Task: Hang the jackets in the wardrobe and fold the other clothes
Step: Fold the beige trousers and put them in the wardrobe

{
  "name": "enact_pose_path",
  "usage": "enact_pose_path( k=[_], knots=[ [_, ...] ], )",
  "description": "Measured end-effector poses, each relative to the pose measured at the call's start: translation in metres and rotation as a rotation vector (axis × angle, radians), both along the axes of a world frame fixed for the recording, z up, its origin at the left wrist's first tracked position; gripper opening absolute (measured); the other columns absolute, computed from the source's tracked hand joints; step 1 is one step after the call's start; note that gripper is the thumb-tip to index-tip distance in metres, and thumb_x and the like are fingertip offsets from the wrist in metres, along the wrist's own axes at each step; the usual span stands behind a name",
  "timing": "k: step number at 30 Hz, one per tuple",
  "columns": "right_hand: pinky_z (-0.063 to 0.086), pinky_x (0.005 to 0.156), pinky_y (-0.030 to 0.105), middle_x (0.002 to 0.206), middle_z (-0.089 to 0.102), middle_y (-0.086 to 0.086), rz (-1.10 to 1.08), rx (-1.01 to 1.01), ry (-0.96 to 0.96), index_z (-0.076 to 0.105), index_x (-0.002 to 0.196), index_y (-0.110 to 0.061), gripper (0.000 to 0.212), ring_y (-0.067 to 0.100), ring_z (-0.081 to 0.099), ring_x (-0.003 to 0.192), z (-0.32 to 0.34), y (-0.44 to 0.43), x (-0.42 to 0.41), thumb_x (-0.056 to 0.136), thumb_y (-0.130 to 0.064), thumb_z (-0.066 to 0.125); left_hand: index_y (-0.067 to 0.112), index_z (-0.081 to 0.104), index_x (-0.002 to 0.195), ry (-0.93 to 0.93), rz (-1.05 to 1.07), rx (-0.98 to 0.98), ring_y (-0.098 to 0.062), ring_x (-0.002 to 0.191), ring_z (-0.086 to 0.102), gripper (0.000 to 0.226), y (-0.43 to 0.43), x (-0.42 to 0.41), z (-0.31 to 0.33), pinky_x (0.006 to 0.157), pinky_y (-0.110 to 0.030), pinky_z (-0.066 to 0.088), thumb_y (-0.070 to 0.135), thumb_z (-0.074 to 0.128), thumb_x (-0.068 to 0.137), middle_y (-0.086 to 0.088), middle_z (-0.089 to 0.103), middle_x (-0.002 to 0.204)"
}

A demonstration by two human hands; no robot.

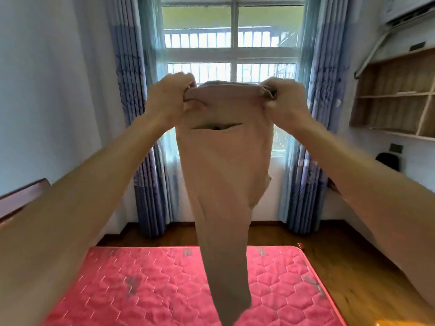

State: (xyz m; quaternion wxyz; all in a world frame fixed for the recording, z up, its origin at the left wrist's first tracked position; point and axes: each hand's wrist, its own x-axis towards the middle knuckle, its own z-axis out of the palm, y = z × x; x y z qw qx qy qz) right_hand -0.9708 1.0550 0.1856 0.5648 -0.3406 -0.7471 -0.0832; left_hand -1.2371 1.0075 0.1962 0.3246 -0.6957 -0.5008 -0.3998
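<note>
A pair of beige trousers (223,172) hangs in the air in front of me, folded lengthwise with the legs together. A slit pocket shows below the waistband. My left hand (170,97) grips the left end of the waistband and my right hand (286,100) grips the right end, both raised at window height. The legs dangle down over the pink quilted mattress (141,285), and their ends run out of view at the bottom.
Blue curtains (131,90) frame a barred window (231,43) straight ahead. A wooden wall shelf (395,97) and an air conditioner (409,10) are at the right. Wooden floor (341,255) lies beyond and right of the mattress. A dark headboard (21,198) shows at left.
</note>
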Motion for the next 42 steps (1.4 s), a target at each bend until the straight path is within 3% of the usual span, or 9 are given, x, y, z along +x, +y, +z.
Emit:
enact_pose_path(
  k=[5, 9, 14, 21, 24, 27, 34, 39, 42],
  knots=[
    [0.044, 0.062, 0.026, 0.078, 0.071, 0.007, 0.057, -0.134, -0.035, 0.073, 0.089, -0.005, 0.020, 0.027, 0.065, 0.079, -0.071, -0.054, 0.025, 0.080, 0.000, 0.055, 0.018, 0.044, 0.083, 0.085, -0.182, -0.252, -0.022, 0.073, 0.046, 0.051, -0.046, 0.011, -0.069, 0.063, -0.032, 0.027, 0.063, 0.069, 0.080, 0.002, 0.050, 0.072],
    [0.049, 0.069, 0.018, 0.085, 0.073, -0.002, 0.140, -0.293, -0.148, 0.075, 0.098, -0.010, 0.024, 0.009, 0.066, 0.081, -0.157, -0.115, 0.056, 0.082, 0.006, 0.066, 0.020, 0.046, 0.081, 0.147, -0.284, -0.369, -0.012, 0.064, 0.043, 0.047, -0.110, 0.028, -0.158, 0.061, -0.028, 0.032, 0.064, 0.065, 0.082, 0.010, 0.046, 0.069],
    [0.050, 0.067, 0.021, 0.078, 0.070, -0.012, 0.268, -0.539, -0.262, 0.074, 0.093, -0.016, 0.021, -0.002, 0.063, 0.071, -0.295, -0.212, 0.092, 0.080, 0.000, 0.075, 0.020, 0.051, 0.079, 0.015, -0.416, -0.664, -0.005, 0.066, 0.040, 0.042, -0.212, 0.050, -0.293, 0.059, -0.023, 0.034, 0.056, 0.073, 0.081, 0.019, 0.045, 0.070],
    [0.048, 0.058, 0.027, 0.070, 0.067, -0.011, 0.397, -0.898, -0.392, 0.070, 0.089, -0.026, 0.021, 0.004, 0.060, 0.062, -0.477, -0.371, 0.138, 0.077, -0.009, 0.075, 0.022, 0.048, 0.078, -0.175, -0.391, -1.116, -0.003, 0.064, 0.041, 0.050, -0.383, 0.093, -0.476, 0.056, -0.024, 0.035, 0.062, 0.077, 0.072, 0.012, 0.050, 0.076],
    [0.051, 0.062, 0.032, 0.073, 0.069, -0.009, 0.447, -1.020, -0.484, 0.070, 0.088, -0.022, 0.009, 0.005, 0.063, 0.066, -0.529, -0.429, 0.154, 0.080, -0.020, 0.072, 0.026, 0.042, 0.076, -0.185, -0.382, -1.286, 0.002, 0.063, 0.039, 0.050, -0.452, 0.113, -0.530, 0.057, -0.018, 0.031, 0.061, 0.077, 0.070, 0.015, 0.046, 0.075],
    [0.051, 0.066, 0.035, 0.078, 0.072, -0.002, 0.477, -1.127, -0.517, 0.070, 0.092, -0.018, 0.021, 0.012, 0.067, 0.072, -0.558, -0.458, 0.161, 0.081, -0.034, 0.061, 0.027, 0.036, 0.076, -0.214, -0.403, -1.408, 0.001, 0.063, 0.036, 0.053, -0.493, 0.121, -0.561, 0.057, -0.016, 0.031, 0.068, 0.071, 0.073, 0.017, 0.043, 0.074],
    [0.045, 0.062, 0.036, 0.066, 0.061, -0.004, 0.405, -1.280, -0.472, 0.063, 0.079, -0.012, 0.007, 0.000, 0.045, 0.062, -0.606, -0.381, 0.127, 0.079, -0.013, 0.071, 0.026, 0.048, 0.083, -0.382, -0.245, -1.448, -0.002, 0.068, 0.040, 0.036, -0.411, 0.094, -0.615, 0.062, -0.018, 0.034, 0.045, 0.078, 0.078, 0.017, 0.044, 0.078],
    [0.033, 0.058, 0.018, 0.058, 0.050, -0.013, 0.289, -1.360, -0.444, 0.046, 0.058, -0.033, 0.041, 0.000, 0.046, 0.058, -0.678, -0.274, 0.076, 0.079, -0.006, 0.069, 0.024, 0.057, 0.088, -0.485, -0.136, -1.431, 0.000, 0.072, 0.044, 0.025, -0.293, 0.063, -0.703, 0.066, -0.025, 0.039, 0.036, 0.077, 0.080, 0.015, 0.047, 0.080],
    [0.035, 0.061, 0.026, 0.062, 0.045, -0.011, 0.212, -1.347, -0.466, 0.031, 0.057, -0.036, 0.052, 0.007, 0.043, 0.061, -0.747, -0.210, 0.046, 0.080, -0.006, 0.067, 0.020, 0.062, 0.094, -0.487, -0.045, -1.433, -0.009, 0.080, 0.050, 0.016, -0.227, 0.044, -0.770, 0.070, -0.028, 0.041, 0.027, 0.073, 0.086, 0.007, 0.053, 0.088]
  ],
)
